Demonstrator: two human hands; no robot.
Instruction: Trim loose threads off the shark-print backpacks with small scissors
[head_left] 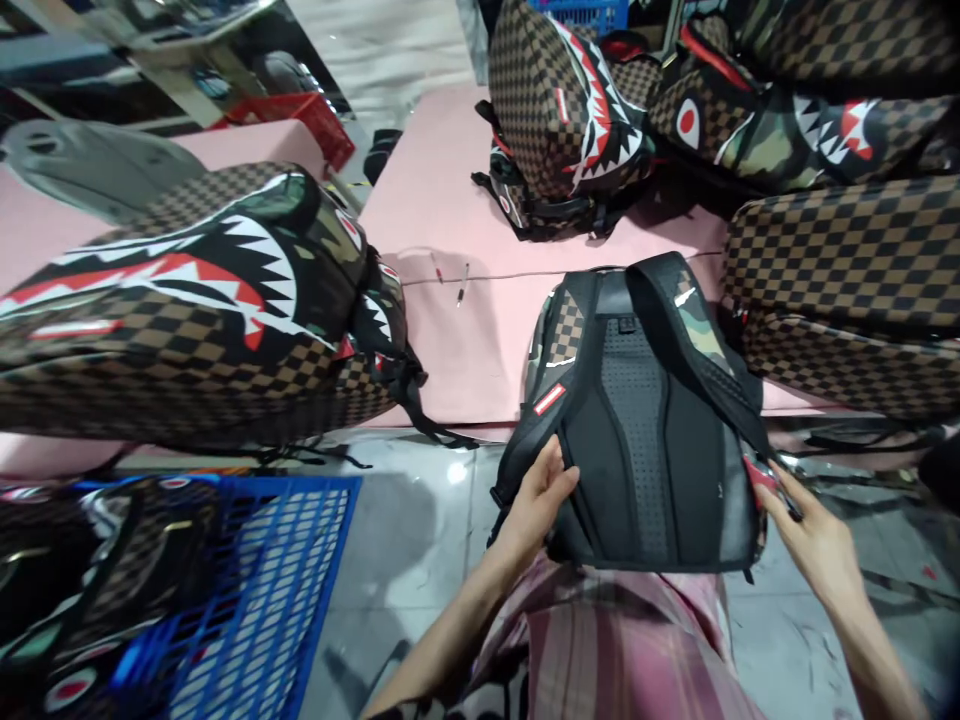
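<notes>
A black-backed backpack point(636, 430) leans on the table edge, its padded back and shoulder straps facing me. My left hand point(536, 500) is closed at its left side, thumb and fingers on the left shoulder strap point(525, 440). On the opposite side my right hand point(817, 540) is closed beside the right strap's lower part. A small dark object point(791, 508) shows at those fingers, close to a red piece point(759, 475) at the bag's side; I cannot tell what the dark object is.
A shark-mouth checkered backpack point(172, 310) lies on the pink table point(457, 350) at left. More bags stand at the back, including an upright backpack point(559, 110), and a checkered bag point(847, 260) lies at right. Two pens point(463, 285) lie mid-table. A blue crate point(300, 560) holds bags at lower left.
</notes>
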